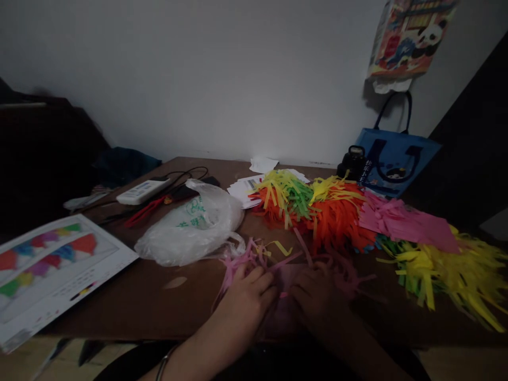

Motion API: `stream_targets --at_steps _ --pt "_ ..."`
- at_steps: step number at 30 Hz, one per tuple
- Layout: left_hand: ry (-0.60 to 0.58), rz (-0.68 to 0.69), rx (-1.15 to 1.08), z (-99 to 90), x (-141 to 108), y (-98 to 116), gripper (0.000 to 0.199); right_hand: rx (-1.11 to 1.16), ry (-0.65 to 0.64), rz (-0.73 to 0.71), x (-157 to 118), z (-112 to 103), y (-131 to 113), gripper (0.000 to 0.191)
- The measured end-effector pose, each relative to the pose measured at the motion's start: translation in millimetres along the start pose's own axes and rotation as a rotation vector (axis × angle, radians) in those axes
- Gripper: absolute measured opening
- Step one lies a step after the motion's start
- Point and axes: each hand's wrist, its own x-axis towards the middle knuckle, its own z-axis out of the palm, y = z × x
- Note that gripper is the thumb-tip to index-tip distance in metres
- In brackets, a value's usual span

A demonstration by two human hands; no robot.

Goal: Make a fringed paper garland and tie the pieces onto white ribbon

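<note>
"Progress, would you say?"

"Partial. Orange fringe (337, 222) near the surface's (151, 312) far right corner and yellow fringe (468, 270) toward its right edge seem already cut into strips; the pink tissue paper (234, 264), midway along the near edge, looks unfinished, its strips loose."

"And the fingers?"

"Left hand (252, 288): curled down onto the pink. Right hand (317, 291): bent over it too, in shadow. Whether either pinches it, I can't tell."
</note>
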Motion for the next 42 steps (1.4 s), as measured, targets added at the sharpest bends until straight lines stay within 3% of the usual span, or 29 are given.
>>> stream_targets --at_steps 7,10,13,18,27,30,32,35,37,40,42 --pt "0.013 -0.02 -0.003 4.2 -1 2 0.02 0.045 -0.091 -0.043 -3 -6 1 0.026" --pt "0.003 -0.041 -0.008 4.0 -4 1 0.026 0.061 -0.032 -0.04 -8 -10 10 0.027" --pt "0.013 -0.019 -0.031 6.1 -9 -3 0.016 0.092 0.066 -0.022 -14 -13 18 0.031" --pt "0.03 -0.084 -0.043 4.9 -13 -1 0.009 0.17 0.042 0.103 -17 -19 18 0.024" --pt "-0.219 -0.343 -0.072 -22.4 4 16 0.021 0.179 -0.085 0.462 -12 -20 6 0.014" --pt "-0.281 -0.362 -0.057 -22.4 9 11 0.024 0.128 -0.158 0.561 -8 -18 5 0.014" --pt "-0.263 -0.341 -0.025 -16.6 10 5 0.023 0.118 -0.184 0.578 -6 -17 6 0.016" --pt "-0.186 -0.171 0.04 -2.3 9 0 0.014 0.108 -0.14 0.519 -7 -15 9 0.016" --pt "-0.149 -0.068 0.068 5.5 7 1 0.016 0.082 -0.06 0.394 -8 -12 10 0.016" --pt "-0.104 0.006 0.104 10.1 6 6 0.02 0.025 0.057 0.188 -9 -9 7 0.02" --pt "-0.074 0.029 0.133 10.5 8 8 0.018 -0.008 0.07 0.118 -9 -9 3 0.02"
